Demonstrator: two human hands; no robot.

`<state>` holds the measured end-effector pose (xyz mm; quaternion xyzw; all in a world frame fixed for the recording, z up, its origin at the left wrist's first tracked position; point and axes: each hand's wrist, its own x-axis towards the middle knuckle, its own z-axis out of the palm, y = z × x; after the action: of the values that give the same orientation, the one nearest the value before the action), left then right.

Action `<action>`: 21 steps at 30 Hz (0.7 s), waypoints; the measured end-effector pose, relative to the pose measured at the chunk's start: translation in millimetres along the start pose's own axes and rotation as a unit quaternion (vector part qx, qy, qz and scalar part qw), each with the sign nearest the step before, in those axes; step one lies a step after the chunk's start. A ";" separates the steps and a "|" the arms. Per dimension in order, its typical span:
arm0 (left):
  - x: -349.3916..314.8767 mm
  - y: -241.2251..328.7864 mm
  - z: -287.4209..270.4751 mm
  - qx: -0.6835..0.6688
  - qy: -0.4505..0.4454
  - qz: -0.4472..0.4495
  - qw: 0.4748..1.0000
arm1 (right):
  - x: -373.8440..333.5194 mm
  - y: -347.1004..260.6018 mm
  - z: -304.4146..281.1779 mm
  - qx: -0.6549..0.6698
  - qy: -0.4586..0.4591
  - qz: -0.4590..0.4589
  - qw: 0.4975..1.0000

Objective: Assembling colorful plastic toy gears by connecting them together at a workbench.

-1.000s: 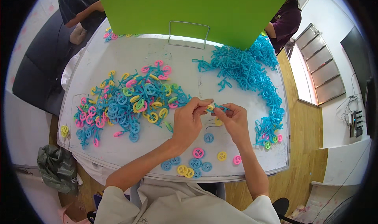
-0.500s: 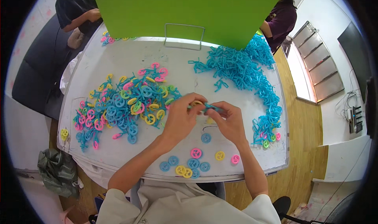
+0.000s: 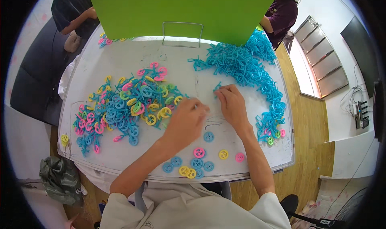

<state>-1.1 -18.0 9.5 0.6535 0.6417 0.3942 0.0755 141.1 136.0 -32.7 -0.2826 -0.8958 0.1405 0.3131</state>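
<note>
Over the middle of the white table, my right hand (image 3: 233, 106) pinches a small teal plastic forked piece (image 3: 217, 86) between thumb and fingertips. To its left, my left hand (image 3: 186, 120) is smeared by motion, its fingers curled. Whether it holds anything cannot be made out. Just beyond that hand lies a pile of teal pieces with coloured wheels fitted (image 3: 116, 108), in pink, yellow, blue and green. Loose wheels lie between my forearms, among them a pink wheel (image 3: 199, 152), a yellow wheel (image 3: 223, 154) and a blue wheel (image 3: 208, 137).
A large heap of teal pieces (image 3: 241, 64) runs down the table's right side, with a few wheels at its near end. A green panel (image 3: 181, 12) with a wire handle (image 3: 183, 23) stands at the back. Two people sit beyond it. A dark green bag (image 3: 60, 178) lies at left.
My hands have come apart from a shared hold on a teal piece and a yellow wheel. The right has moved up with a teal piece; the left has dropped slightly.
</note>
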 end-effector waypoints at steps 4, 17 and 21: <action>-19.9 1.3 23.6 -0.014 -0.114 0.026 0.993 | 4.7 -26.1 -12.1 0.114 -0.032 0.169 0.978; 7.3 -12.8 -1.5 -0.286 0.078 -0.232 0.926 | 5.1 -39.5 -26.4 0.153 -0.048 0.136 0.978; 7.0 -20.4 -0.6 -0.373 0.065 -0.248 0.892 | -0.1 -50.6 -28.9 0.170 -0.016 0.059 0.983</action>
<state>-18.3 -8.6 0.5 0.3700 0.5919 0.6147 0.3673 138.5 97.6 11.1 -0.2755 -0.8452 0.3140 0.3333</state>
